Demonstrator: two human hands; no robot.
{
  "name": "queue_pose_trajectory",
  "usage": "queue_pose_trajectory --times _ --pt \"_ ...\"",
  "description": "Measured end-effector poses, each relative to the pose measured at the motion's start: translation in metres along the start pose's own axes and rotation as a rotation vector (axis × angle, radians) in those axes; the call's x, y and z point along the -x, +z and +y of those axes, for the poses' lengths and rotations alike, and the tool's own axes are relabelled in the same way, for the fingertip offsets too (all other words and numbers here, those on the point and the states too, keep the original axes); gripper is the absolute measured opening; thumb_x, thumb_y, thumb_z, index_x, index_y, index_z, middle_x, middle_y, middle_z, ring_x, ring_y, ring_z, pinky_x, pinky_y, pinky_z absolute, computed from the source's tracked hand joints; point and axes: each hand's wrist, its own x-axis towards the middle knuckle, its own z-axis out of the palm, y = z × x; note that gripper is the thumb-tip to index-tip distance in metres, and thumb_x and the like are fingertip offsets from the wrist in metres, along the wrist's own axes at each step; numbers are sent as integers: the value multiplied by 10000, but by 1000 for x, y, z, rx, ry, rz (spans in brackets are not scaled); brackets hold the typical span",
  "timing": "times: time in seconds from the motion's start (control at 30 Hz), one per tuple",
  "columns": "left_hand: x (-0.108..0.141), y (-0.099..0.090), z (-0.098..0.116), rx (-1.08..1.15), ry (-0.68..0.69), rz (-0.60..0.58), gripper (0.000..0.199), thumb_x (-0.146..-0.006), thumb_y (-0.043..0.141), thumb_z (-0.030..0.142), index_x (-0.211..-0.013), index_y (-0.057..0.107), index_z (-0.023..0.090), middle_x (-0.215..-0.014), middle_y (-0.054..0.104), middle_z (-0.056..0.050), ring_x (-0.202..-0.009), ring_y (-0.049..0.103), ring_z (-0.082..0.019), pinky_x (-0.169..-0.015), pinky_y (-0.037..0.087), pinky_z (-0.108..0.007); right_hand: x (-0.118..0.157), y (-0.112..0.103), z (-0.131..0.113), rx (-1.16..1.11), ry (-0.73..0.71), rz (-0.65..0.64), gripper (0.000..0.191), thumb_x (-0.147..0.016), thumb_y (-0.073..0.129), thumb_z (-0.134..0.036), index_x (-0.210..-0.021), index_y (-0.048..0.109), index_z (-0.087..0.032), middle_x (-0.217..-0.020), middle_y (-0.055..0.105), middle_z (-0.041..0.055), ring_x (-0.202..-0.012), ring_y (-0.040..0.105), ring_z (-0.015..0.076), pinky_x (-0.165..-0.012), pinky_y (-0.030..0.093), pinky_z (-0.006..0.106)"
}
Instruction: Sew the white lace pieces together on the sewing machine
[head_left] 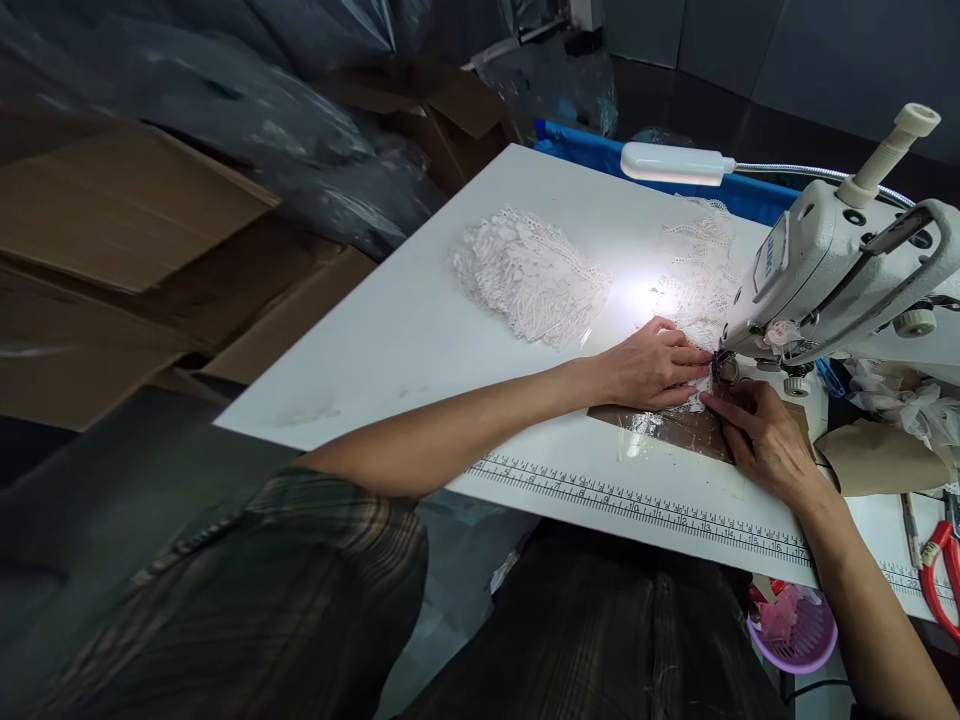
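Note:
White lace (694, 300) lies under the lamp's glare and runs down to the needle area of a sewing machine (814, 260). My left hand (654, 368) rests flat on the lace left of the needle, its fingers spread a little. On the right, my right hand (766, 435) touches the lace edge with its index finger close to the presser foot; its other fingers are bent, and whether it pinches anything is hidden. A heap of white lace pieces (532, 277) sits on the white table (397, 350) beyond my left forearm.
A lamp (675, 163) hangs over the table's back. Red-handled scissors (934, 570) lie at the right edge. A ruler strip (637, 505) runs along the front edge. Below it is a purple basket (802, 645). Cardboard boxes (120, 200) stand at the left.

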Motion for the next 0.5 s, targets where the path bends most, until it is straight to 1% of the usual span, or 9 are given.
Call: queue_pose_trajectory --times 0.17,0.23,0.33,0.5 --pt "-1 -3 3 -45 -14 -30 317 -1025 411 330 -1194 656 220 -1275 668 -89 -961 633 -217 -941 399 -427 1 2 -1 -6 -5 19 354 -955 485 -238 -1214 724 -277 -1139 595 120 -915 614 212 -771 584 371" --pt "-2 -5 4 -53 -25 -56 318 -1024 402 319 -1189 656 222 -1260 667 -85 -939 630 -205 -944 395 -422 1 2 -1 -4 -7 16 362 -964 467 -239 -1219 721 -275 -1147 587 124 -931 617 216 -784 584 376" --pt "-2 -7 5 -48 -25 -71 317 -1022 397 307 -1178 660 225 -1246 675 -73 -974 628 -211 -957 387 -423 1 1 -2 13 12 -17 378 -959 466 -232 -1242 707 -296 -1155 584 119 -952 624 227 -796 589 389" --pt "-3 -7 3 -13 -40 -89 278 -1003 459 325 -1173 666 255 -1272 676 -56 -988 634 -215 -974 383 -429 1 0 -2 -11 50 -42 383 -938 491 -231 -1236 717 -312 -1149 595 130 -923 630 246 -775 594 410"
